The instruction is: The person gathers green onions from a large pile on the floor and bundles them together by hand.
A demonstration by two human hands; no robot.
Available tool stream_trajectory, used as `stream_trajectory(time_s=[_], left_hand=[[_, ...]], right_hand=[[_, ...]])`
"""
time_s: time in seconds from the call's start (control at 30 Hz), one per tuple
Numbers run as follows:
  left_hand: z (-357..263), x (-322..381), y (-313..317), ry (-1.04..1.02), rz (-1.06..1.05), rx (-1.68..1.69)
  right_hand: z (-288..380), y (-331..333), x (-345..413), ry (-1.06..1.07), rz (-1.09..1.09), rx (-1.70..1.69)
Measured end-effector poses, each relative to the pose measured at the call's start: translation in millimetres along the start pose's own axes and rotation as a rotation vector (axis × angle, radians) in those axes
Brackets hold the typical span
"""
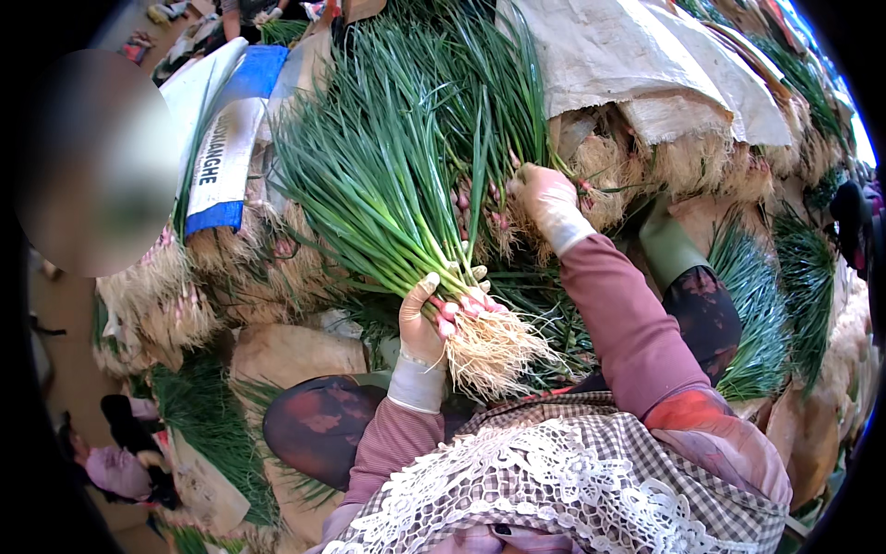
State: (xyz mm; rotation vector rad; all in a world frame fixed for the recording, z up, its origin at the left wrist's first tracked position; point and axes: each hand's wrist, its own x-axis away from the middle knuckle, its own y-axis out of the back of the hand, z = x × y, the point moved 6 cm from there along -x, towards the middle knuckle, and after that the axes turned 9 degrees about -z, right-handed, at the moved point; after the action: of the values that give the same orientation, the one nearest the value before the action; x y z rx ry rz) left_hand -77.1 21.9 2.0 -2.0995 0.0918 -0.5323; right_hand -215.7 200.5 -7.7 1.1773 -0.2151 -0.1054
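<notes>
My left hand [419,322], in a pale thin glove, is wrapped around a bunch of spring onions [477,311] just above their pink bulbs. The tangled pale roots hang toward my lap, and the long green leaves fan out up and to the left. My gloved right hand [550,197] is closed at the front of a larger heap of spring onions [443,62], around the lower end of a stalk. Its fingertips are partly hidden. More pink bulbs [498,215] show between my hands, left of the right hand.
Whitish woven sacking [623,62] covers rooted bundles at the right. A blue-and-white printed sack [232,149] lies over others at the left. Loose green leaves [554,318] lie between my knees. Bundles [751,311] rest beside my right leg. Other people [121,464] are at the left.
</notes>
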Motion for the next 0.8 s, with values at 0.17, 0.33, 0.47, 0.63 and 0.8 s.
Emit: stream_trajectory(time_s=[0.17,0.33,0.47,0.63,0.8], left_hand=[[-1.4,-4.6,6.8,-0.051,-0.034,0.040],[-3.0,-2.0,3.4,-0.004,0.051,0.055],[-1.8,-1.1,-18.3,-0.069,-0.036,0.091],[7.9,-6.1,12.1,0.033,-0.161,0.034],[6.1,2.4,-27.7,0.053,-0.162,0.007]], right_hand=[[-0.2,-10.2,-7.4,-0.041,0.118,-0.423],[3.1,7.9,34.8,-0.146,0.493,-0.884],[-11.4,4.4,59.4,0.181,0.248,-0.882],[7.9,-61.0,118.2,0.482,0.360,-0.599],[14.8,-31.5,88.8,0.038,0.431,-1.050]])
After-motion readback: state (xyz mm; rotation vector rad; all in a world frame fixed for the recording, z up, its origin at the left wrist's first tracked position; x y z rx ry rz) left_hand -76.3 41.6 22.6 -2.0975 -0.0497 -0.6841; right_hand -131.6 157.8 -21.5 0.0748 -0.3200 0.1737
